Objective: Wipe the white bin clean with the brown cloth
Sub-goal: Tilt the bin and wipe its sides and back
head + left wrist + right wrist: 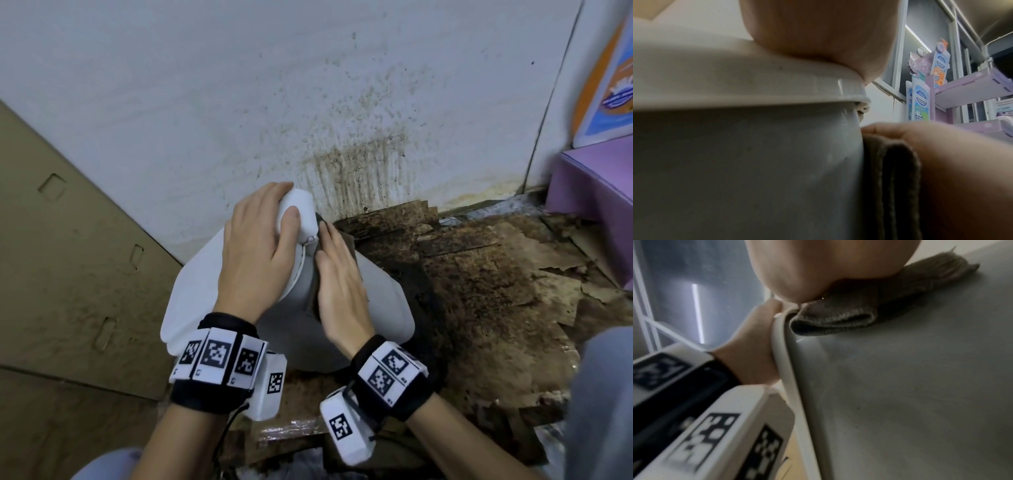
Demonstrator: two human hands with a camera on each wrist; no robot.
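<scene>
The white bin [376, 308] lies tipped on its side on the floor, its lid end toward the wall. My left hand [257, 240] grips the bin's lid end [301, 209], fingers curled over the top and thumb on its face. My right hand [337, 277] lies flat with straight fingers, pressing the folded brown cloth [312, 301] against the bin's side just below the rim. In the left wrist view the cloth [894, 178] sits between the bin wall [735, 162] and my right hand [951, 162]. The right wrist view shows the cloth [838, 318] bunched against the rim [781, 353].
A stained white wall [342, 102] stands right behind the bin. A large cardboard box [68, 274] fills the left. Dirty, torn cardboard [479, 274] covers the floor to the right. A purple display shelf [592, 185] stands at the far right.
</scene>
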